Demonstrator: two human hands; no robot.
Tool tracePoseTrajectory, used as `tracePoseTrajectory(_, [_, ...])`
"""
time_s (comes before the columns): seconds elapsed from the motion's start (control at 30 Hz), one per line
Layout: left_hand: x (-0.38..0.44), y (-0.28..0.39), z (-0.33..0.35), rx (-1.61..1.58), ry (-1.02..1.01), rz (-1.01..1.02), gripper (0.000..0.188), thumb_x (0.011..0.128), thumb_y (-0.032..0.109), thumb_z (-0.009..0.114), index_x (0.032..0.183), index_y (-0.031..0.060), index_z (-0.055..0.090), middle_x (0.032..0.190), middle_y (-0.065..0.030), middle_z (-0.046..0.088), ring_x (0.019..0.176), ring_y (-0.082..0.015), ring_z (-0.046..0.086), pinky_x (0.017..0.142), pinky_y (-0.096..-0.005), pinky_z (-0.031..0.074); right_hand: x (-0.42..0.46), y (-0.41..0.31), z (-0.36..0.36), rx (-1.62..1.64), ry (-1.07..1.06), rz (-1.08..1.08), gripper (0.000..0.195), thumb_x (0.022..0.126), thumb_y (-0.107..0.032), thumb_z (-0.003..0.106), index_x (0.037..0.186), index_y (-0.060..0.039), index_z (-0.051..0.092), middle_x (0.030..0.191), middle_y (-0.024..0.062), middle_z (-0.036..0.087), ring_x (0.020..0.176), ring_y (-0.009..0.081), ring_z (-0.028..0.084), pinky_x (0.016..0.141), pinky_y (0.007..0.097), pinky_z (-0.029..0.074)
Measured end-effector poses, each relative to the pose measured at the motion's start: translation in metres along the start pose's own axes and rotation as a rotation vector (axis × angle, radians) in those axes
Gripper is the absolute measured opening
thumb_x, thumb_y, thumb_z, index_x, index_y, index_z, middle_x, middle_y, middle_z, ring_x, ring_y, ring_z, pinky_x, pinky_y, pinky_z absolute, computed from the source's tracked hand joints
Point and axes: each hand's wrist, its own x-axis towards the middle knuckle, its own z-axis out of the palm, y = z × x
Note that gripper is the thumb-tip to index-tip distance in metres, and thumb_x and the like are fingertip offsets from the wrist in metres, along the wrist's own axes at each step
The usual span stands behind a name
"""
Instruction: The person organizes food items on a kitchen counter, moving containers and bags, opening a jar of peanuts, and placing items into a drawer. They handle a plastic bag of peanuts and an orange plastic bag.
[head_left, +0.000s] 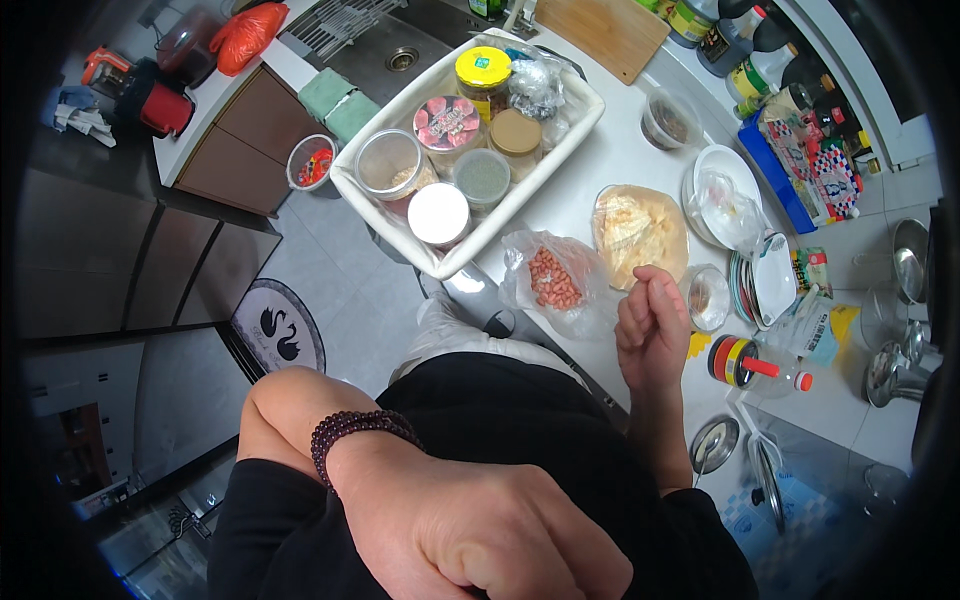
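Note:
My left hand, with dark beads round its wrist, is very near the camera at the bottom; its fingertips are hidden and I cannot tell whether it holds anything. Over the counter's edge is my right hand, its fingers curled together and nothing visible in them. Just beyond it lies a flatbread in clear plastic. To its left, reddish peanuts lie in an opened clear plastic bag. A white-lined basket holds several jars, among them a yellow-lidded jar and a white-lidded jar.
Right of my right hand are a clear plastic tub, stacked plates, white bowls and a red-lidded bottle. A wooden cutting board and a steel sink are at the back. A bin stands at left.

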Motion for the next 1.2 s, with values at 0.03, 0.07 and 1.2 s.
tracePoseTrajectory(0.03, [0.000,0.000,-0.001,0.001,-0.001,0.005,0.018,0.088,0.005,0.067,0.098,-0.0096,0.068,0.086,-0.0177,0.064,0.071,-0.0257,0.065,0.059,-0.0275,0.053,0.001,0.001,-0.004,-0.010,0.004,-0.003,0.020,0.099,-0.017,0.046,0.106,-0.0004,0.053,0.061,-0.0013,0.040,0.044,0.0059,0.030,0.039,0.0207,0.022])
tracePoseTrajectory(0.07, [-0.001,-0.001,-0.002,0.010,-0.009,0.009,0.017,0.088,0.005,0.067,0.098,-0.0091,0.068,0.087,-0.0173,0.064,0.072,-0.0248,0.065,0.060,-0.0272,0.053,0.003,0.001,-0.008,-0.028,0.013,-0.010,0.020,0.099,-0.017,0.047,0.107,-0.0006,0.053,0.061,-0.0014,0.041,0.044,0.0057,0.030,0.039,0.0204,0.022])
tracePoseTrajectory(1.2, [-0.038,0.003,-0.185,1.160,0.420,-0.246,0.008,0.088,0.007,0.064,0.094,0.0065,0.058,0.123,-0.0127,0.058,0.119,-0.0242,0.051,0.103,-0.0392,0.036,0.001,-0.023,-0.048,-0.618,-0.038,0.075,0.006,0.087,-0.006,0.069,0.087,-0.0048,0.064,0.066,-0.0096,0.051,0.059,-0.0029,0.040,0.051,0.0147,0.029])
